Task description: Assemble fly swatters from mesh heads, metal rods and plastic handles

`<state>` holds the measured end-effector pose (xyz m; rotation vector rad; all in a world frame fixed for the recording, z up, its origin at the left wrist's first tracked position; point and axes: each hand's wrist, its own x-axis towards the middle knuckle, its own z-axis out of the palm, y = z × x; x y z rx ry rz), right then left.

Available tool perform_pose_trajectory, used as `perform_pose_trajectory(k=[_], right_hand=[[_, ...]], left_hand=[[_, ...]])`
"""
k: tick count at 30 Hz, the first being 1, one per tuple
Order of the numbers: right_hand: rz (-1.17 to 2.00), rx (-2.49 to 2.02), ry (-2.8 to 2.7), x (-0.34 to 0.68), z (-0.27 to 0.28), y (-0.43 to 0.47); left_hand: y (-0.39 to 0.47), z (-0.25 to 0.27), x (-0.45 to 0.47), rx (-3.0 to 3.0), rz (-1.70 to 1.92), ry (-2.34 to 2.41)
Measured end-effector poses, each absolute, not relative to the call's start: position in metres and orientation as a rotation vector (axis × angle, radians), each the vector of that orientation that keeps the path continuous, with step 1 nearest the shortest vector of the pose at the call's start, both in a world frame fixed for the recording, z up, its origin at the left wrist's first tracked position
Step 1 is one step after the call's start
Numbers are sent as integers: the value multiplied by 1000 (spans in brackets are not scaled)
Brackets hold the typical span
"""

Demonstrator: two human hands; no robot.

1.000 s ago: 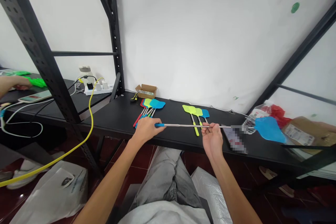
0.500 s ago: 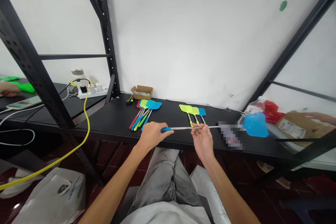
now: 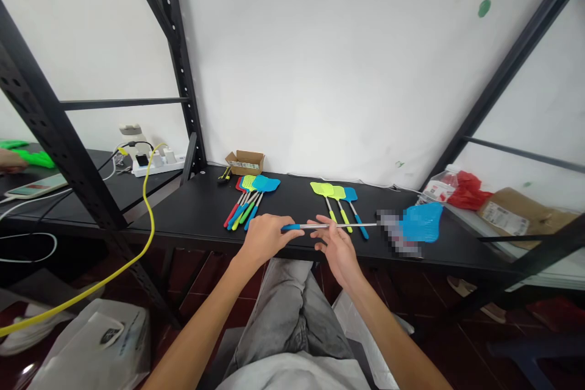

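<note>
My left hand [image 3: 266, 237] is closed round the blue handle of a fly swatter [image 3: 421, 223] with a thin metal shaft. The swatter lies level across my front, its blue head to the right. Midway along the shaft is my right hand [image 3: 337, 248], fingers loosely curled and partly spread around the metal. Beyond my hands, two yellow-green swatters [image 3: 323, 189] and a blue swatter [image 3: 350, 194] lie side by side on the black table [image 3: 292, 204]. Left of them is a bunch of several swatters [image 3: 265, 183] with red, blue and green handles.
A small open cardboard box [image 3: 245, 162] stands at the back left. A pixelated item [image 3: 397, 234] lies under the swatter head. Dark metal posts [image 3: 180, 61] frame the table. A yellow cable [image 3: 148, 225] hangs at left; a brown parcel [image 3: 514, 213] sits at right.
The blue swatter head has come leftward, closer to my hands, and the shaft looks shorter. My right hand has shifted left along it with looser fingers. My left hand stays on the handle.
</note>
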<state>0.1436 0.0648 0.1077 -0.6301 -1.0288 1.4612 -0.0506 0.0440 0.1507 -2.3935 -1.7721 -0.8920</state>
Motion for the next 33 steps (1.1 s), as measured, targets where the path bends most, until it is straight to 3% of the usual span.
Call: perform_pose_trajectory(k=[15,33], right_hand=[[1138,-451,-477,265,144,116],[1228,-568,-595,196,129,96]], left_hand=[[48,162,-97,-2339,-960,-1879],[47,156,-63,-2332,-968,-1805]])
